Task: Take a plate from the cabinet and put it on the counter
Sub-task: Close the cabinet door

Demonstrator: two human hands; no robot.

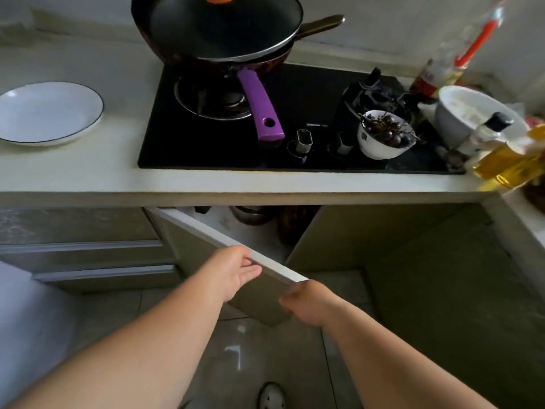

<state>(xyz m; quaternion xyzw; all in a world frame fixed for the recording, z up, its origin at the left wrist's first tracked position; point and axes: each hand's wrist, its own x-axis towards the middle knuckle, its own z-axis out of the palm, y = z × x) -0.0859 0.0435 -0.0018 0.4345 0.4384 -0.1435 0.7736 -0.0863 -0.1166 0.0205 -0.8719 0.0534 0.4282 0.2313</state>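
A white plate [48,113] with a thin dark rim lies on the pale counter [118,160] at the far left. Below the counter the left cabinet door [224,255] stands swung out toward me. My left hand [233,270] grips its top edge, fingers curled over it. My right hand [306,302] holds the door's outer corner, fingers hidden behind the panel. Inside the cabinet [259,219] I make out only dark pots in shadow.
A black hob [295,119] carries a lidded pan [218,28] with a purple handle [261,107] and a bowl of grapes [383,134]. Oil bottles [507,160] and a white bowl [472,113] crowd the right. The right cabinet door [383,237] is shut. Drawers [88,255] lie left.
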